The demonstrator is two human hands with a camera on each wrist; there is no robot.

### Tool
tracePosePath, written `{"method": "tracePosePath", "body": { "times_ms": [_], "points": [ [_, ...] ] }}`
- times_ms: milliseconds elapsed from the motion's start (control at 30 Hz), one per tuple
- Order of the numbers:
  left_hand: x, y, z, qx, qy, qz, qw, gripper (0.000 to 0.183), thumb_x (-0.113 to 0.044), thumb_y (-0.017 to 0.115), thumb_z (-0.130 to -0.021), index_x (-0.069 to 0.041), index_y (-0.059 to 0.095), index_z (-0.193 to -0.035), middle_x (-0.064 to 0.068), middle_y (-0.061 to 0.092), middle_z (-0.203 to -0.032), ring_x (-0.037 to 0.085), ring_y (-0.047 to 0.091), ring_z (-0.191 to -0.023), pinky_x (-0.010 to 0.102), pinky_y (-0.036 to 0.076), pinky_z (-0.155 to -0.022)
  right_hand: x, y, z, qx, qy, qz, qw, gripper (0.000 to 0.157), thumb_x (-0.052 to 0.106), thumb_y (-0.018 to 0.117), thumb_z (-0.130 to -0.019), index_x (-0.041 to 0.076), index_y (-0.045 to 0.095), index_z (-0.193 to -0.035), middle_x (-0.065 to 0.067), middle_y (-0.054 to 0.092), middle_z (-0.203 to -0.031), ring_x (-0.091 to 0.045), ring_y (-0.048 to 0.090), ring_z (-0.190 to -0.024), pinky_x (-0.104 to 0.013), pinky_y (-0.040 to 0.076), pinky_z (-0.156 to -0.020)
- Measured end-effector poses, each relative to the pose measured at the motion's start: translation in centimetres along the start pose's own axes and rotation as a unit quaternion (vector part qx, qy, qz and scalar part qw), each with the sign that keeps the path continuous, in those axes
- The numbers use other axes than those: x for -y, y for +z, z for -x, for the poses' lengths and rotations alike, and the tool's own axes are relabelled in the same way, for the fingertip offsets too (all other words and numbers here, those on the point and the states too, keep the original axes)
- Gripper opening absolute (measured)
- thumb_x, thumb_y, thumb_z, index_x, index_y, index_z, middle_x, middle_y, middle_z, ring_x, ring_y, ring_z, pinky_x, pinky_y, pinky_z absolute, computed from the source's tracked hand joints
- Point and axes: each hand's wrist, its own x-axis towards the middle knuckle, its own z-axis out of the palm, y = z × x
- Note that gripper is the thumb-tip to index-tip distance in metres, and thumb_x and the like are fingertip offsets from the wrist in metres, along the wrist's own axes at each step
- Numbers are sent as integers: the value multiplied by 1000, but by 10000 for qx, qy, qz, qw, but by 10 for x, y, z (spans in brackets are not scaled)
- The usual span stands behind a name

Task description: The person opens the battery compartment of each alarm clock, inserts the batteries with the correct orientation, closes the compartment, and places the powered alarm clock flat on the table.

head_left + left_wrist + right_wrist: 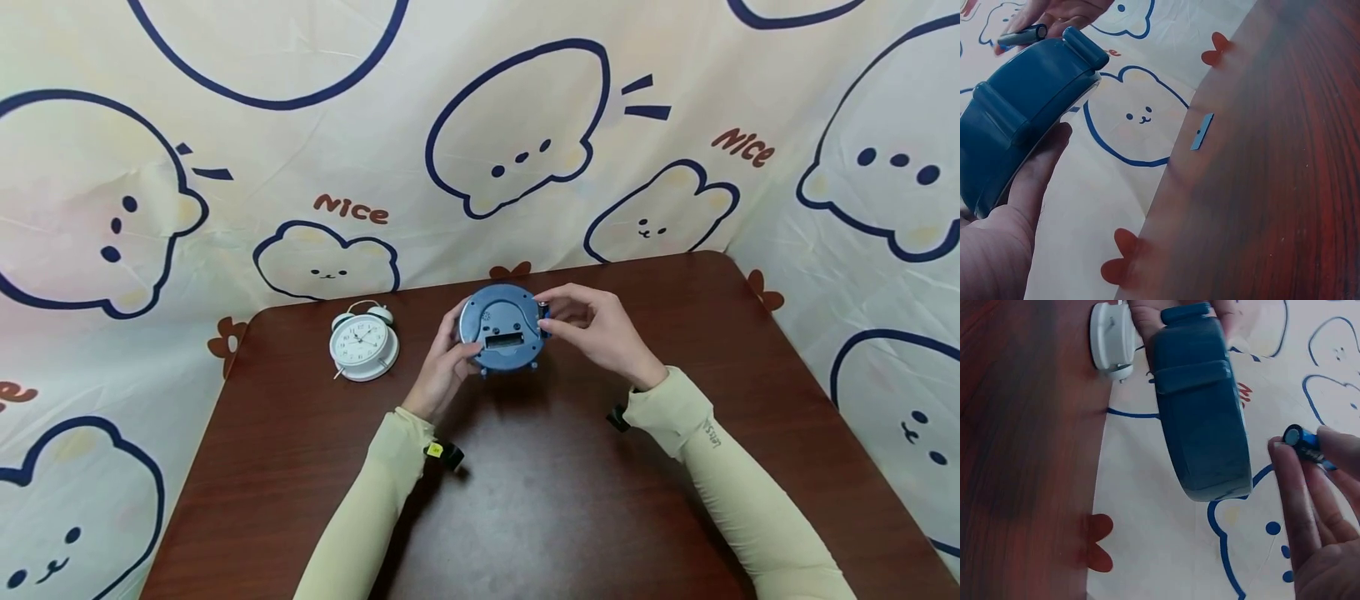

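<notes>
My left hand (444, 367) holds a round blue clock (501, 304) above the table, its back turned toward me. In that back, a dark rectangular battery compartment (504, 340) is uncovered. At the clock's right side, my right hand (603, 333) pinches a small blue and black battery (1304, 444) between thumb and fingers. The right wrist view shows the battery apart from the clock's body (1200, 425). A small flat blue strip, seemingly the battery cover (1202, 132), lies on the table in the left wrist view.
A white twin-bell alarm clock (362, 342) stands on the left back part of the brown wooden table (525, 500). Behind the table's back edge hangs a pale cloth (480, 242) printed with cartoon bears.
</notes>
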Motion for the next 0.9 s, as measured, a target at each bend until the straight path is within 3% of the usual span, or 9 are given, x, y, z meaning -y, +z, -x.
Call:
{"method": "tracePosePath", "body": {
  "times_ms": [200, 367, 667, 900],
  "points": [
    [0, 1, 0, -6, -46, -69, 10000, 69, -3, 48, -103, -27, 25, -163, 12, 33, -161, 21, 63, -117, 34, 60, -84, 4, 8, 1, 363, -592, 498, 9963, 38, 10, 76, -94, 13, 71, -131, -3, 74, -115, -16, 71, -98, -28, 61, -86],
    [0, 1, 0, 45, -41, -117, 9999, 69, -4, 49, -103, -26, 23, -163, 13, 31, -163, 21, 63, -118, 34, 61, -86, 7, 17, 0, 652, -903, 910, 9896, 43, 3, 74, -94, 11, 67, -136, -4, 70, -111, -16, 68, -97, -33, 61, -86],
    [-1, 2, 1, 73, -68, -98, 9999, 68, -5, 49, -103, -27, 24, -163, 11, 32, -163, 21, 64, -117, 34, 61, -87, 11, 23, -1, 393, -1136, 1558, 9804, 27, 6, 79, -91, 9, 75, -118, -4, 72, -106, -14, 64, -88, -32, 60, -77],
    [-1, 0, 1, 113, 20, -104, 9999, 68, -4, 49, -103, -26, 24, -163, 12, 33, -163, 20, 64, -118, 34, 61, -86, 8, 28, -2, 307, -1317, 1829, 9738, 25, 7, 80, -90, 10, 79, -115, -5, 74, -105, -16, 61, -86, -33, 59, -71]
  ]
}}
